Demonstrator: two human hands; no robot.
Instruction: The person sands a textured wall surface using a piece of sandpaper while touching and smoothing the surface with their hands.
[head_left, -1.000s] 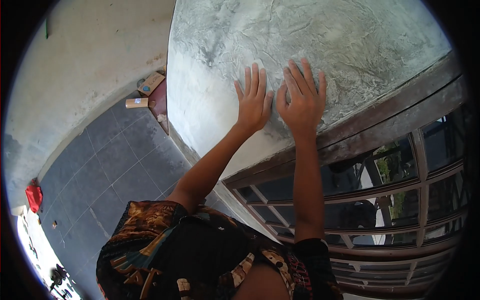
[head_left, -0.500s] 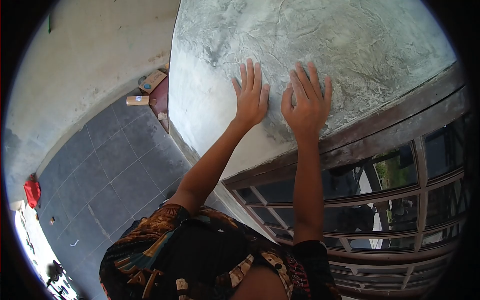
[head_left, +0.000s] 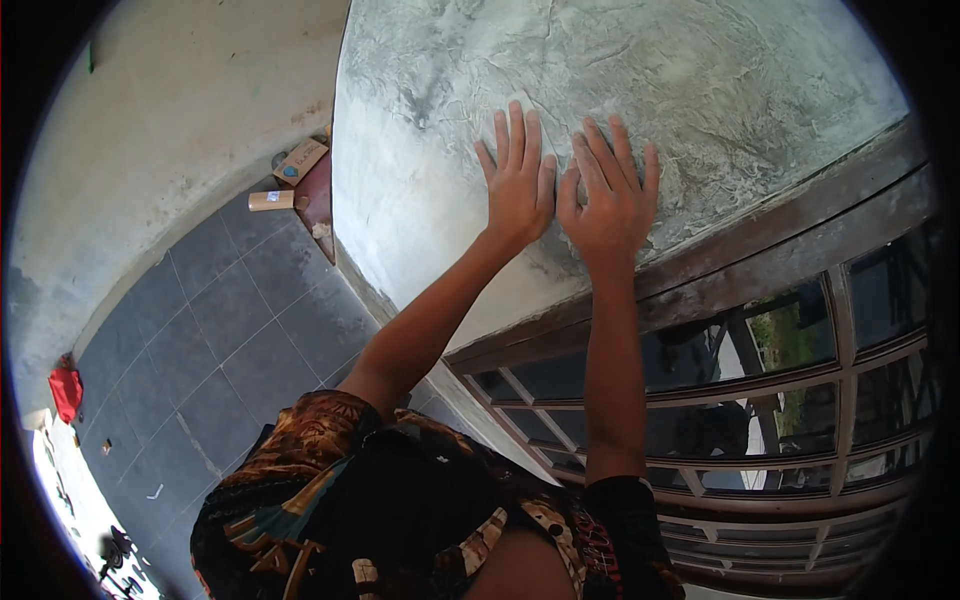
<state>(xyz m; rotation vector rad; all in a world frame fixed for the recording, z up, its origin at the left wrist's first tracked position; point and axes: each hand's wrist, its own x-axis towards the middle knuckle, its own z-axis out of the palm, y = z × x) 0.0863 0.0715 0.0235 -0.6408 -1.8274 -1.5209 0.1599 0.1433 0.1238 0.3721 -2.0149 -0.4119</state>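
My left hand (head_left: 519, 190) lies flat against the mottled grey-white wall (head_left: 430, 180), its fingers apart and pointing up. Close beside it on the right, my right hand (head_left: 608, 205) also rests on the rough, creased part of the wall with its fingers spread. A narrow gap separates the two thumbs. Neither hand holds anything.
Below and right of the hands runs a brown wooden frame (head_left: 700, 275) with glass panes (head_left: 700, 430). Grey floor tiles (head_left: 230, 320) lie at left, with a cardboard box (head_left: 301, 161), a tan block (head_left: 271, 201) and a red bag (head_left: 66, 393).
Over the last half second my left hand has slid right and slightly up the wall, closer to my right hand. My right hand has shifted only slightly.
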